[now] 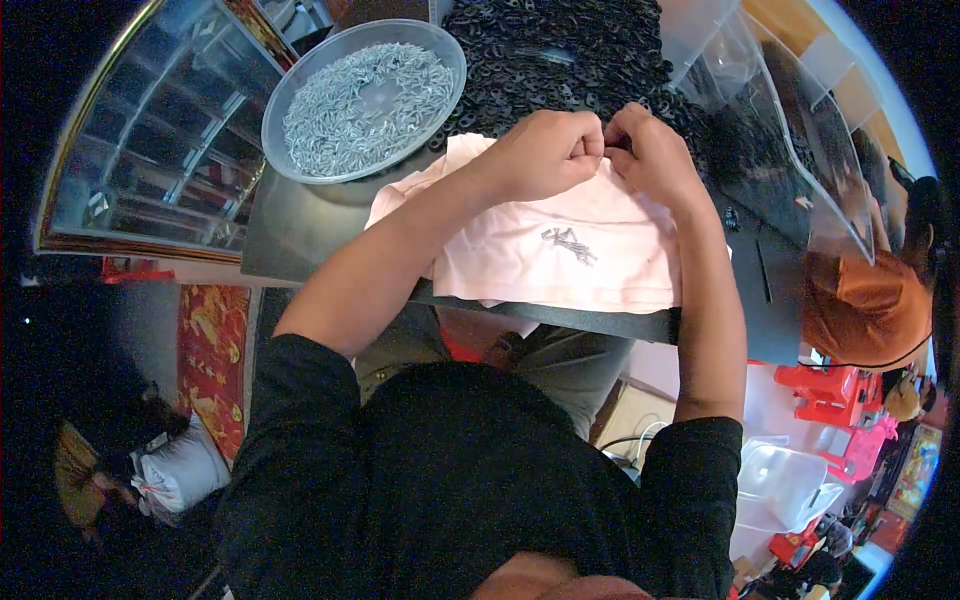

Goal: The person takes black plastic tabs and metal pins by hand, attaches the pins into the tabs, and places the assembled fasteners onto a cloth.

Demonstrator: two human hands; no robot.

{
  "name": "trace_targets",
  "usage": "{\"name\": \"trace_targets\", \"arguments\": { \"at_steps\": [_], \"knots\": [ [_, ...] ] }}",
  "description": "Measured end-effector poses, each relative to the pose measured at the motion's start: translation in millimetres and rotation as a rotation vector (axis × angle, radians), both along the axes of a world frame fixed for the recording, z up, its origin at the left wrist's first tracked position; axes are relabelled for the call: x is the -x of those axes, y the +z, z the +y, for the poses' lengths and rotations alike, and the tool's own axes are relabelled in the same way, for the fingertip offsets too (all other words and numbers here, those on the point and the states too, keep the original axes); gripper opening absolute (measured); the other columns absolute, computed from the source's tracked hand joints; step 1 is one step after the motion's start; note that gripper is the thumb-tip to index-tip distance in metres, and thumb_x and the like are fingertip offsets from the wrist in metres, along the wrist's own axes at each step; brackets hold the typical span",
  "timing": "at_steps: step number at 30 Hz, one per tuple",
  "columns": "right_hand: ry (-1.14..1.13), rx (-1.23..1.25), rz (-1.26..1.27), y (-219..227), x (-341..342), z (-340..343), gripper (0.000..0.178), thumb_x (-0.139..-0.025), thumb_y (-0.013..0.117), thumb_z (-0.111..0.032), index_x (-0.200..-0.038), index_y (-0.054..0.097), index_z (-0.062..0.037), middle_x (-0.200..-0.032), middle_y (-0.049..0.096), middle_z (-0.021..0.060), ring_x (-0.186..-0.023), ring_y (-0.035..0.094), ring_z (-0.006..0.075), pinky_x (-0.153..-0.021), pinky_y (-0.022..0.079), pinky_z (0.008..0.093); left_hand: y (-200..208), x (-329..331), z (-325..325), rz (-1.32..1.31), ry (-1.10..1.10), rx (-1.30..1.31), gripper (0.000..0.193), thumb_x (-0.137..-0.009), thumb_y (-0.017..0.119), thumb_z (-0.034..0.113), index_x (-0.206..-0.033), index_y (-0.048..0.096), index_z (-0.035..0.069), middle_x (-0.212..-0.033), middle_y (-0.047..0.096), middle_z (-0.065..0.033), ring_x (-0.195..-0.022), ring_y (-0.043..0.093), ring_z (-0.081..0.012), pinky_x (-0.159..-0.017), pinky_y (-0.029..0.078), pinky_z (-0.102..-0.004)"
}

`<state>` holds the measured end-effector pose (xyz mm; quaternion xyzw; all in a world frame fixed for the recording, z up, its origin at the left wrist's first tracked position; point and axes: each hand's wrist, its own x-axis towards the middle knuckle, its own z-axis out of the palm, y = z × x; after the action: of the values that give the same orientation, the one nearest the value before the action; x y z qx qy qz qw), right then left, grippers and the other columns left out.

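Light is brightest over the table's middle, where the cloth glows almost white and its folds cast only faint shadows. The screws glint coldly, and a dull sheen lies on the table near the bowl. The black parts merge into a dark mass. Reflections streak the cabinet, and glare edges the clear bin. The shirt loses most detail; the lower left sinks into grainy gloom. Fisheye distortion bows straight edges toward a black rim, and small things far right look soft.
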<state>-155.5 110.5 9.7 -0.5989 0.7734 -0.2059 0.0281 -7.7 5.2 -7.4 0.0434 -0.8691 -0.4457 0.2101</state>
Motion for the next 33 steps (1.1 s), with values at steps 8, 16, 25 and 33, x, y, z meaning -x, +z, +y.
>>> {"name": "trace_targets", "arguments": {
  "at_steps": [8,16,25,33],
  "knots": [
    [-0.006,0.147,-0.261,0.7,0.5,3.2,0.012,-0.066,0.061,0.001,-0.076,0.055,-0.0002,-0.066,0.054,0.0076,-0.061,0.053,0.0175,-0.056,0.041,0.0287,3.9,0.7,-0.8,-0.03,0.0,-0.298,0.007,-0.074,0.06,0.007,-0.074,0.058,0.001,-0.061,0.056,-0.0029,-0.054,0.053,-0.0073,-0.048,0.044,-0.0215],
    [0.078,0.367,-0.857,6.8,-10.5,10.7,0.012,-0.074,0.059,0.004,-0.086,0.061,0.0019,-0.072,0.054,-0.0002,-0.062,0.052,0.0064,-0.057,0.044,0.0194,1.6,-2.2,-9.2,0.04,0.0,-0.476,0.009,-0.077,0.057,0.007,-0.075,0.059,-0.001,-0.06,0.055,-0.0029,-0.051,0.052,-0.0071,-0.044,0.044,-0.021],
    [0.123,0.362,-0.939,7.8,-20.0,9.2,0.007,-0.078,0.059,-0.001,-0.083,0.062,0.0024,-0.069,0.056,0.0023,-0.058,0.052,0.0078,-0.053,0.044,0.02,6.9,-2.2,-7.1,0.018,-0.029,-0.587,0.01,-0.081,0.054,0.009,-0.08,0.055,-0.001,-0.065,0.054,-0.0031,-0.053,0.05,-0.0073,-0.045,0.043,-0.0208],
    [0.03,0.328,-0.996,7.5,-18.2,9.2,0.006,-0.077,0.061,-0.006,-0.075,0.06,0.0004,-0.061,0.055,0.0005,-0.052,0.049,0.0062,-0.048,0.04,0.0195,6.5,-2.9,-8.1,0.002,-0.041,-0.492,0.012,-0.084,0.053,0.015,-0.083,0.053,0.003,-0.065,0.051,0.0009,-0.056,0.049,-0.0049,-0.046,0.04,-0.0186]
  ]
}}
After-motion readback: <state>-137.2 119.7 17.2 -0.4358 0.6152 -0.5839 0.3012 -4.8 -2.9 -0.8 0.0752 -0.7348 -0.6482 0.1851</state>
